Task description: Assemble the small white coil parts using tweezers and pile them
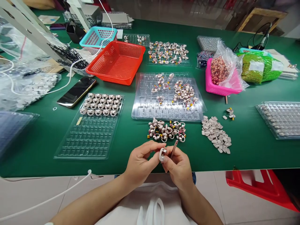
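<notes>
Between my hands, above the table's front edge, is a small white C-shaped clip-like part [162, 154], which looks like an ear-clip earphone shell. My left hand [142, 162] pinches it from the left. My right hand [179, 167] touches its right side with the thumb and also grips a thin brownish stick-like tool [173, 149], pointing up; its lower end is hidden by the fingers. Just beyond lies a pile of similar parts with yellow tabs [166, 130]. To its right are loose pale oval covers [216, 133]. A clear tray [86, 137] at the left holds rows of closed-looking white parts.
Stacked clear trays [142, 109] carry more parts mid-table. A red basket [117, 64], a phone [77, 91] and a white cable [70, 76] occupy the left. At right are a pink basket [223, 90] with a bag of copper-coloured pieces, another filled tray [281, 120] and a red stool [264, 190].
</notes>
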Motion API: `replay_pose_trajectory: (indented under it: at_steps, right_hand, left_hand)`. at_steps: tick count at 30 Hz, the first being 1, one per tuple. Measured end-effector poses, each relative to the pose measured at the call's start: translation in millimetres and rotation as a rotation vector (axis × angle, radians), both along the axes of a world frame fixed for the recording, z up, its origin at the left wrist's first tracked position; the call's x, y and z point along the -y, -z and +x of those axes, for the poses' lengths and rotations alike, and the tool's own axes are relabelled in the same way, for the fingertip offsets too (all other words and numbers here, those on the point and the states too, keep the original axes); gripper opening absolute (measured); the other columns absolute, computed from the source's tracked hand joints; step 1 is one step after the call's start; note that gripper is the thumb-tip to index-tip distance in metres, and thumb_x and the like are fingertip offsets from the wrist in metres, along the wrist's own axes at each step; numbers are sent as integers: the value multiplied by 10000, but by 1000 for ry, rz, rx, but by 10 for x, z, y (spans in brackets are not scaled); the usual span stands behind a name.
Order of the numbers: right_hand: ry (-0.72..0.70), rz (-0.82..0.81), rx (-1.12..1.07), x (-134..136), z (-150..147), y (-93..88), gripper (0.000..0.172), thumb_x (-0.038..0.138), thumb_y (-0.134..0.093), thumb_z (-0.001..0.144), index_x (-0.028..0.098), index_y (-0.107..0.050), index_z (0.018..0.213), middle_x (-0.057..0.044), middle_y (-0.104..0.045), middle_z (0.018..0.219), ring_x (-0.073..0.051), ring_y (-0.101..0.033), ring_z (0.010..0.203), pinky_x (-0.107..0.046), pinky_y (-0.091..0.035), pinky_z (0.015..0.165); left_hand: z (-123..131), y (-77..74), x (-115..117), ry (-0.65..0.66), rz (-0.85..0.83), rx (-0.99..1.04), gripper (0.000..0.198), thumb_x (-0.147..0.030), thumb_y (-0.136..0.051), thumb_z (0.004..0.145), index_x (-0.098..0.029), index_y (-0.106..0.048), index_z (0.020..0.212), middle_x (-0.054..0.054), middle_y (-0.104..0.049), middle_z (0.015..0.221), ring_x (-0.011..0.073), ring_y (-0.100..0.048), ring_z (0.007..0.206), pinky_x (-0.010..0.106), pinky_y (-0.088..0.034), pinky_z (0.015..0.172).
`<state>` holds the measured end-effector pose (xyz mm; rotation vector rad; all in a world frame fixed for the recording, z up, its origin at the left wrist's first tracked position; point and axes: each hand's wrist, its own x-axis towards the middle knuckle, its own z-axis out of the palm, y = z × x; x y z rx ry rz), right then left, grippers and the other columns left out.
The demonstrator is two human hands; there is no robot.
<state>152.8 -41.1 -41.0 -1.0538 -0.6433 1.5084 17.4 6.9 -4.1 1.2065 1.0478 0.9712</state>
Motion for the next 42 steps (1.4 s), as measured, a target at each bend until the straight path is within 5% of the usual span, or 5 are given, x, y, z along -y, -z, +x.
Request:
replay_pose_trajectory:
  at_steps: [13,22,37,42]
  right_hand:
    - [205,-19,-58,12,-86,12,198,336,-795,829,192,-658,828,56,-554,625,-44,-428,471,-159,-351,429]
    - [242,-33,-72,-29,-59,-7,257,374,-822,798,179,-655,790,71,-517,571,-36,-430,438,-156,-333,420]
    - [203,-15,-110,-52,-63,-74,262,370,-841,771,199,-643,785,76,-499,613,-33,-403,429,-154,-338,398]
    - [197,-15,-101,-33,-63,-84,279,356,-839,777,216,-601,821,74,-515,674,-30,-370,458,-149,-314,412]
  left_hand:
    - [19,76,17,4,25,17,168,-139,-752,826,-214,-812,964,23,-792,868,144,-721,777,194,-568,722]
    - [-77,23,-76,169,272,-29,384,-40,-671,875,-273,-779,1160,16,-791,922,120,-712,815,165,-546,740]
    - [-70,42,-73,121,297,30,337,-59,-734,839,-277,-812,1083,35,-810,868,141,-718,770,205,-568,733]
    - [-76,33,-78,139,161,43,246,-106,-764,824,-250,-832,1012,45,-817,869,150,-728,776,204,-572,732]
